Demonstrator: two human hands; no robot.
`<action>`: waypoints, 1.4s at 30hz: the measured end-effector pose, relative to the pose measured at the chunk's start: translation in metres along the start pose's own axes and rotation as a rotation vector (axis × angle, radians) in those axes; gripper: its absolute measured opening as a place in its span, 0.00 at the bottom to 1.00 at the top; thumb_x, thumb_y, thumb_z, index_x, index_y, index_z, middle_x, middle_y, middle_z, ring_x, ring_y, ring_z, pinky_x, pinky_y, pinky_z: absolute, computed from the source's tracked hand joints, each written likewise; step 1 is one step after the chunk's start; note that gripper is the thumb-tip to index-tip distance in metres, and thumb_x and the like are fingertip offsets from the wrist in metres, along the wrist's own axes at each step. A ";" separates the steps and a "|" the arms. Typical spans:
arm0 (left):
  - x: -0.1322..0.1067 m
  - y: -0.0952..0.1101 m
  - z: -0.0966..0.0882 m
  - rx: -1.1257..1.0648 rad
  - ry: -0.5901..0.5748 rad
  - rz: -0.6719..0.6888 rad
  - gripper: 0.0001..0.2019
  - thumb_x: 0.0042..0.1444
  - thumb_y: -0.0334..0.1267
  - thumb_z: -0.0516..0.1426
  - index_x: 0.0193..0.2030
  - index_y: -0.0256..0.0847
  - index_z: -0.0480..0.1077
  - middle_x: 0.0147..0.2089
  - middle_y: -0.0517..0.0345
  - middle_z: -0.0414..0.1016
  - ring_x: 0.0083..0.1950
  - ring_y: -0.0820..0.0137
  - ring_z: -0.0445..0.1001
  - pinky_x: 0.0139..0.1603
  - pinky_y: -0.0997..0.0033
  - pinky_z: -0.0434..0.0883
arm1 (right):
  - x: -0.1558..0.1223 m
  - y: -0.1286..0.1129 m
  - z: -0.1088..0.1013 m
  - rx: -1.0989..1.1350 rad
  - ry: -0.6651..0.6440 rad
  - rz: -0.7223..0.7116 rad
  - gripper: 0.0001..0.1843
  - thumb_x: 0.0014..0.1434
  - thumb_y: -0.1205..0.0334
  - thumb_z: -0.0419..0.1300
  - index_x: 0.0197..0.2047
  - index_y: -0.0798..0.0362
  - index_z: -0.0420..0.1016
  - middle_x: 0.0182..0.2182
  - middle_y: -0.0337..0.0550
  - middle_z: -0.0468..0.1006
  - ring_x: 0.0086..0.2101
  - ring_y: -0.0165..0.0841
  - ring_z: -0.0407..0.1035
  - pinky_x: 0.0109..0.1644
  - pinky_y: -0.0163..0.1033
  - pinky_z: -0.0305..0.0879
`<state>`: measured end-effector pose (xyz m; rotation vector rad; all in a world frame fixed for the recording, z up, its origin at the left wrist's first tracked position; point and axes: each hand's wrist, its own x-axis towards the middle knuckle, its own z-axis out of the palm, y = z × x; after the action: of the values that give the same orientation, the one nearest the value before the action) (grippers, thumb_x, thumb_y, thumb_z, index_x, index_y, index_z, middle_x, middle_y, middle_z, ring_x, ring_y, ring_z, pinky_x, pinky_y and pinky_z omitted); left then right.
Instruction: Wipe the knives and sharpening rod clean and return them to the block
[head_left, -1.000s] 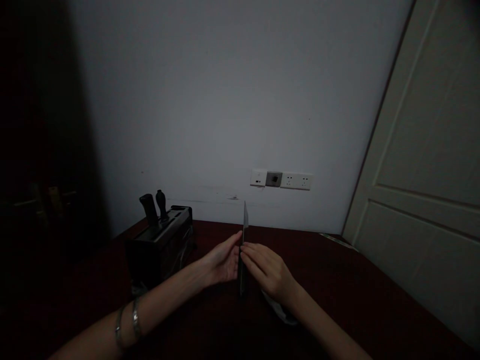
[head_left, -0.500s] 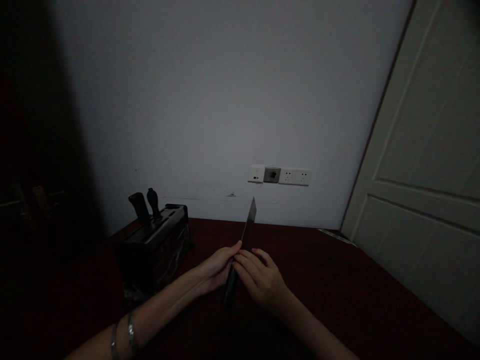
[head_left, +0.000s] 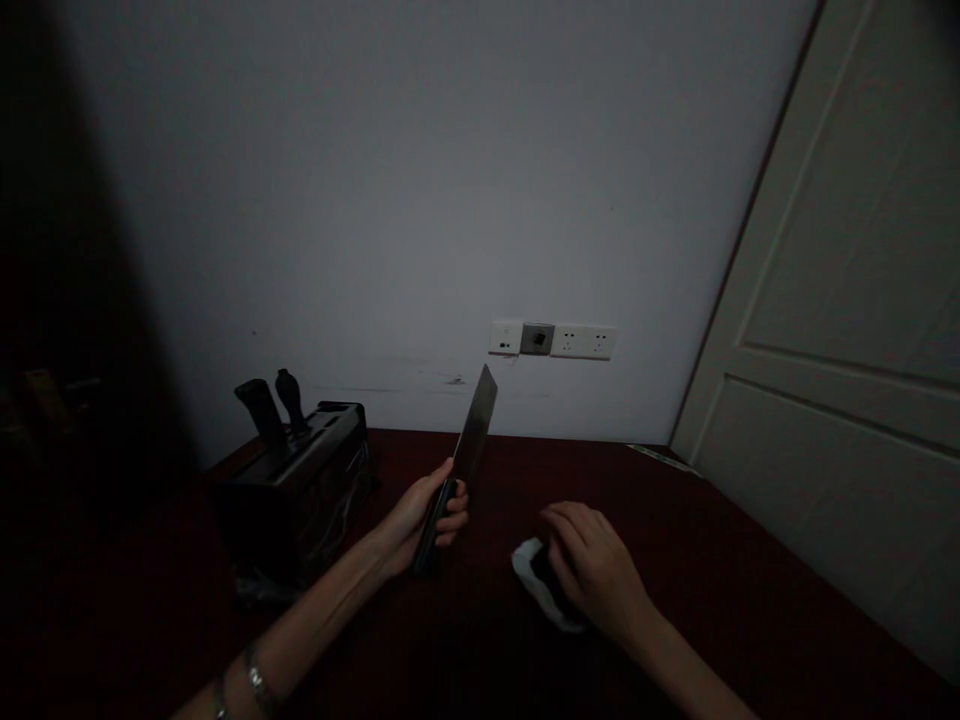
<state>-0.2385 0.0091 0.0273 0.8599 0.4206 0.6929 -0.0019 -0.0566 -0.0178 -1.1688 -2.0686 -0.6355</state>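
Dark-red table, lower frame. Knife, centre: handle inside the left hand, fingers wrapped round. Right hand, lower right: fingers bent, beside white cloth, contact unclear.

The scene is dim and underexposed, its light source out of view. Soft grey light spreads over the wall, while the far left sinks into near-black and the upper right corner darkens. The tabletop fades to black toward the bottom. The knife carries a dull sheen; a bracelet glints faintly. The door slants in the wide view. The socket plates read fairly crisply.
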 end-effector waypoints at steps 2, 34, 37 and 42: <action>0.001 -0.005 -0.003 -0.069 -0.054 -0.044 0.19 0.57 0.51 0.47 0.27 0.36 0.61 0.21 0.67 0.50 0.15 0.83 0.46 0.11 0.83 0.46 | -0.011 0.013 0.012 -0.047 -0.120 0.137 0.12 0.57 0.68 0.48 0.42 0.56 0.69 0.38 0.53 0.74 0.38 0.41 0.69 0.41 0.47 0.67; 0.016 -0.069 -0.064 -0.367 -0.535 0.048 0.20 0.61 0.48 0.39 0.25 0.37 0.56 0.16 0.68 0.51 0.10 0.83 0.40 0.07 0.84 0.47 | -0.035 0.035 0.055 1.022 -0.153 1.223 0.12 0.40 0.59 0.61 0.30 0.54 0.68 0.21 0.37 0.72 0.24 0.35 0.69 0.27 0.36 0.64; 0.016 -0.070 -0.063 -0.365 -0.557 0.046 0.21 0.61 0.49 0.38 0.25 0.37 0.57 0.16 0.68 0.51 0.09 0.83 0.40 0.07 0.83 0.48 | -0.011 0.037 0.033 1.251 0.019 1.413 0.15 0.39 0.59 0.63 0.32 0.55 0.69 0.20 0.36 0.73 0.21 0.32 0.68 0.23 0.35 0.63; 0.016 -0.073 -0.059 -0.360 -0.581 0.030 0.22 0.62 0.49 0.37 0.26 0.37 0.58 0.17 0.67 0.51 0.10 0.82 0.41 0.07 0.82 0.49 | 0.050 0.046 0.008 1.285 0.223 1.343 0.20 0.42 0.56 0.65 0.38 0.55 0.70 0.26 0.40 0.76 0.24 0.34 0.70 0.26 0.37 0.67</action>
<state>-0.2343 0.0193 -0.0679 0.6846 -0.2342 0.4941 0.0173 -0.0012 0.0179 -1.1646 -0.7093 1.0038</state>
